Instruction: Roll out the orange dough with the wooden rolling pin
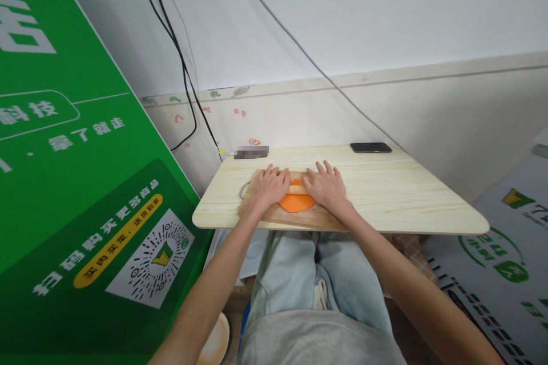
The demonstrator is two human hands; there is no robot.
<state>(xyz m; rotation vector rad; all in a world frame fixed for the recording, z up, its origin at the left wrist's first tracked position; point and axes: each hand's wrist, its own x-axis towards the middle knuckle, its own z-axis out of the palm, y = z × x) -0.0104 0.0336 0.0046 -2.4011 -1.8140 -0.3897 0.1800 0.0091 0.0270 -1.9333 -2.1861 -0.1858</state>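
Observation:
A light wooden rolling pin [298, 189] lies crosswise over a flattened orange sheet of what looks like clay or dough [296, 204]. Both rest on a brown wooden board [310, 218] with a metal ring at its left side. My left hand [273, 186] lies over the pin's left end, palm down, fingers stretched forward. Over its right end lies my right hand [326, 185], also palm down with fingers spread. Neither hand is wrapped round the pin, and its ends are hidden beneath them. Orange shows both in front of and behind the pin.
A black phone [371, 147] lies at the back right of the pale table [411, 199]; a blurred dark object [251, 153] lies at the back left. The wall stands behind. A green printed panel [85, 182] rises at the left, a grey one [492, 251] at the right.

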